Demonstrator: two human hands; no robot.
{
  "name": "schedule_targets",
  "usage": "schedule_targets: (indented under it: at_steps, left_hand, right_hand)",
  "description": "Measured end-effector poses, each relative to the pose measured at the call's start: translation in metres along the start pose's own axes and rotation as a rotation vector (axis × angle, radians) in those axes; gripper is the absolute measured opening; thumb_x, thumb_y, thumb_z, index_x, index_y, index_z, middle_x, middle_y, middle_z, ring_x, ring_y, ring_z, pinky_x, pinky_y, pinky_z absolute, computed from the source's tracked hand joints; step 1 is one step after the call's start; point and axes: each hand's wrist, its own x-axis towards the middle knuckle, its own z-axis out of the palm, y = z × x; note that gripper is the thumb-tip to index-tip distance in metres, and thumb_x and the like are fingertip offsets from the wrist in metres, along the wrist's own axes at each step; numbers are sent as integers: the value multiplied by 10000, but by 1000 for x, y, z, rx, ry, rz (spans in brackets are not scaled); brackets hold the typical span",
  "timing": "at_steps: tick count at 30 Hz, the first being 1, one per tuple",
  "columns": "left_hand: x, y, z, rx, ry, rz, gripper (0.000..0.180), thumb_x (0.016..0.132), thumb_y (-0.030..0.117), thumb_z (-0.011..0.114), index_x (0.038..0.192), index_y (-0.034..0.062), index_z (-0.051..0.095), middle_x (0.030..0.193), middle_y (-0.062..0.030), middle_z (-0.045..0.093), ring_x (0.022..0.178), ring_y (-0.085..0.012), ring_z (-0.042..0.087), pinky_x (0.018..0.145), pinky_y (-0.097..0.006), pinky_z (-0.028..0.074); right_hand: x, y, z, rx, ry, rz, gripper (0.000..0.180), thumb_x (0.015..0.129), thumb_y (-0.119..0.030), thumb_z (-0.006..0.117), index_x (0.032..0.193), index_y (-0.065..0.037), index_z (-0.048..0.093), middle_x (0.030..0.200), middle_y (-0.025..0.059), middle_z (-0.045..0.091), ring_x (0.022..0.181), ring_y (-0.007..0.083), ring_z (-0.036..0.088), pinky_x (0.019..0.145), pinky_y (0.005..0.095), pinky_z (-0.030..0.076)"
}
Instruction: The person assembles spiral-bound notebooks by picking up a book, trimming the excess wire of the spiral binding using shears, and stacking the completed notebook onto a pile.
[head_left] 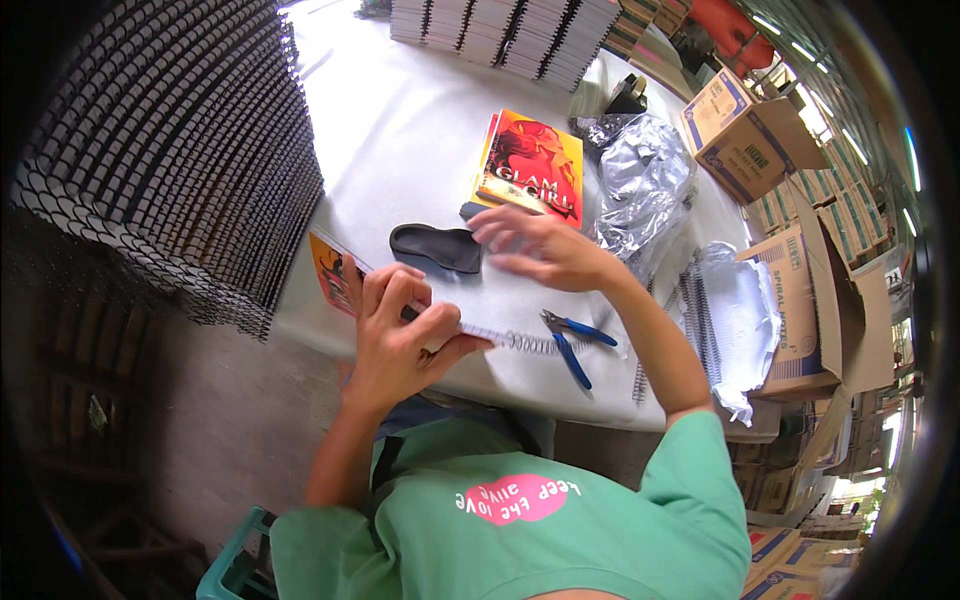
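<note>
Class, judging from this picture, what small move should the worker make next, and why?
Probably bring the right hand to the spiral binding coil: it sticks out past the end of the notebook, which the left hand grips, while the right, though blurred, looks empty.

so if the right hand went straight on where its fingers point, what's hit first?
Probably the black pad, just left of the right hand's fingertips. The fingers are blurred and their height above the table is unclear, so they might pass over it.
</note>
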Motion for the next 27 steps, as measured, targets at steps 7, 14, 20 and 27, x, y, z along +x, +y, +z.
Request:
schedule_targets:
  at_steps: [7, 14, 20, 27]
  left_hand:
    - [-8, -3, 3, 106, 33, 24, 458, 566, 505, 782, 819, 182, 579, 850, -28, 454, 1079, -255, 490, 1072, -563, 97]
    - [-10, 3, 11, 177, 151, -23, 509, 582, 529, 788, 747, 140, 503, 857, -55, 451, 1145, -330, 466, 1020, -553, 158]
    - [-8, 1, 15, 105, 162, -7, 507, 576, 522, 793, 679, 124, 496, 841, -58, 447, 1139, -343, 471, 1028, -560, 157]
    - [-4, 2, 10, 70, 101, -25, 486, 583, 525, 770, 674, 113, 529, 782, -55, 456, 1167, -325, 465, 1049, -552, 144]
  right_hand:
    - [56, 44, 88, -633, 307, -24, 588, 724, -86, 600, 1292, -98, 450, 1156, 152, 537, 1039, 311, 546, 835, 394, 468]
    - [-12, 14, 40, 1302, 344, -434, 313, 742, -46, 655, 1052, -4, 633, 1013, 178, 652, 952, 290, 636, 853, 398, 504]
    - [-34, 4, 45, 708, 279, -271, 144, 739, -38, 668, 860, 36, 690, 893, 197, 679, 855, 295, 667, 791, 370, 528]
    - [-38, 4, 38, 641, 364, -363, 308, 620, 102, 591, 883, -11, 705, 863, 132, 696, 817, 210, 676, 770, 311, 526]
